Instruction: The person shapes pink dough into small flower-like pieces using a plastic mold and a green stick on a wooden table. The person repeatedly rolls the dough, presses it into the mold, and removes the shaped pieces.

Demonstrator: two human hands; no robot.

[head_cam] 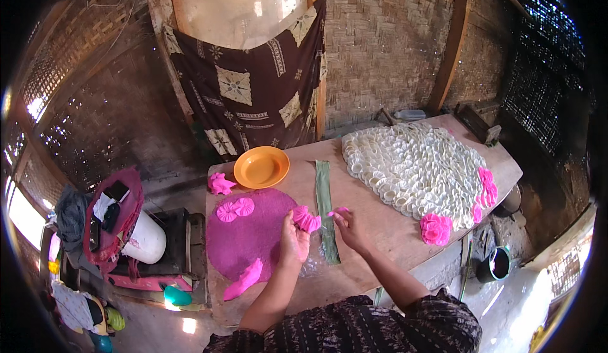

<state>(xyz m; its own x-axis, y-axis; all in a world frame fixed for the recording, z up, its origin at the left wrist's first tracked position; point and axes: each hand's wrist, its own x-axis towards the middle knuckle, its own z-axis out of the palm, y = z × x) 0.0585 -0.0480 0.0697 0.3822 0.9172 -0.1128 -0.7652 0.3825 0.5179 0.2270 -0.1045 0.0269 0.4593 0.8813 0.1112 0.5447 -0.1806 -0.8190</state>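
Note:
My left hand (291, 241) holds a stack of bright pink, ridged dough-like pieces (307, 219) between thumb and fingers. A small pink piece (339, 211) is pinched in the fingertips of my right hand (350, 232), just right of a green leaf strip (324, 186) lying lengthwise on the table. Left of my hands is a round magenta mat (247, 251). Two ridged pink discs (235, 209) lie on its upper part. An elongated pink lump (244, 280) rests across its lower edge, and another pink lump (220, 184) sits beyond its upper left edge.
An orange plate (262, 166) stands at the far left of the wooden table (304, 155). To the right spreads a large heap of white ridged pieces (413, 172), with pink ones (436, 229) at its near edge. A pink bag (114, 220) stands left of the table.

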